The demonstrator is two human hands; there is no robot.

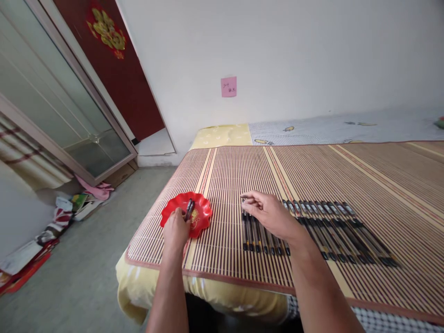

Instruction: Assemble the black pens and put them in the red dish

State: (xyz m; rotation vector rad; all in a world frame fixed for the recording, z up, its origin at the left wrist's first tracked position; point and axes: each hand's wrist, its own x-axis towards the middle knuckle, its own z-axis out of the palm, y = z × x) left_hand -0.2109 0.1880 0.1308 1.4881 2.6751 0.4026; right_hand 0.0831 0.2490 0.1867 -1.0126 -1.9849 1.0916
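My left hand is over a red scalloped plate, fingers closed at the dark pens in it. Its palm side and part of the pens are hidden. Farther right, my right hand reaches across a row of black-capped pens laid side by side on the striped mat. Its thumb and fingers come together at the top end of the leftmost pen. The hand and forearm cover the middle of the row.
The bamboo mat covers a bed with yellow and checked sheets. A white wall with a pink note stands behind. At left are a glass-panelled door, grey floor, and a pile of cloth and papers.
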